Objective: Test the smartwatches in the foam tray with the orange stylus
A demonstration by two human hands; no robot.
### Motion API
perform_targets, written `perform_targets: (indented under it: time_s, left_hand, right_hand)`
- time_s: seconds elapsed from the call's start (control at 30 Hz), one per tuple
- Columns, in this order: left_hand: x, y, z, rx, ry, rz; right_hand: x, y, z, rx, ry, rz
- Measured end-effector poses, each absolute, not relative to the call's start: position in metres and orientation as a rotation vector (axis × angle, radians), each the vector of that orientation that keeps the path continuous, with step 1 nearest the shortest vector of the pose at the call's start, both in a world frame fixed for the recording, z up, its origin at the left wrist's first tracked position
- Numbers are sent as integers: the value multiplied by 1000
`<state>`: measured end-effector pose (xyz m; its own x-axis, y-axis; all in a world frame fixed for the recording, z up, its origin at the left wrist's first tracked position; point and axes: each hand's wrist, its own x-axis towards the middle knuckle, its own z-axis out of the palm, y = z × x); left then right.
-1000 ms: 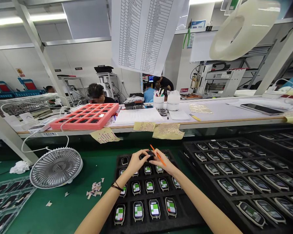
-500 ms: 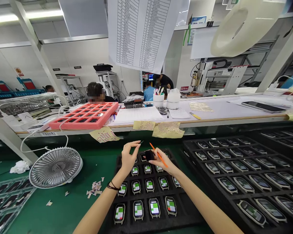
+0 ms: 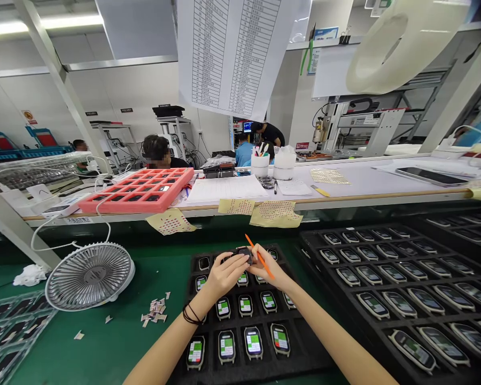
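My right hand [image 3: 274, 270] is closed around a dark watch [image 3: 245, 252] and also grips a thin orange stick [image 3: 260, 256], tip pointing up and left. My left hand [image 3: 227, 277], with fingers together, reaches across to the same watch and grips its near side; a black band circles the wrist. Both hands are over the far part of a black foam tray [image 3: 260, 369]. Watches with lit green-and-white screens, such as one watch [image 3: 226, 346], lie in its pockets. My fingers hide part of the held watch.
A larger black tray of dark-screened watches [image 3: 379, 305] stands right. At left are a grey fan [image 3: 91, 275], small paper scraps [image 3: 155, 311] and a clear tray [image 3: 12, 339]. A shelf [image 3: 361, 200] with a red foam tray [image 3: 160, 206] crosses ahead; a tape roll [image 3: 401, 48] hangs upper right.
My left hand, earlier raised and pinching a small dark piece, has come down and right onto the watch. My right hand stays nearly in place, still with the watch and orange stick.
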<state>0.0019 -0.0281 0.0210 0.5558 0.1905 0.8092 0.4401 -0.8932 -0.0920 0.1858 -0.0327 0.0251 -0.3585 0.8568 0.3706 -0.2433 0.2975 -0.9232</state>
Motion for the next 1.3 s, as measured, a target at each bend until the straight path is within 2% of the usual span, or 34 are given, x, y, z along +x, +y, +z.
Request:
perform_targets:
  time_s: [0.47, 0.63, 0.8, 1.07, 1.17, 1.3]
  left_hand:
    - [0, -27, 21, -2362, -499, -1169]
    - [5, -27, 25, -2528, -590, -1189]
    - [-1, -30, 30, -2646, -746, -1128]
    - [-44, -31, 21, -2507, -1182, -1030]
    - [-59, -34, 14, -2483, -1405, -827]
    - [-72, -41, 6, -2325, -1843, -369]
  right_hand:
    - [186, -38, 35, -625, -1524, 1271]
    - [186, -44, 34, -659, -1455, 1315]
    - [195, -19, 15, -1070, -1462, 836]
    - [208, 34, -14, -1392, -1539, 495]
    - [208, 34, -16, -1491, -1629, 413]
    - [229, 32, -13, -1675, -1664, 269]
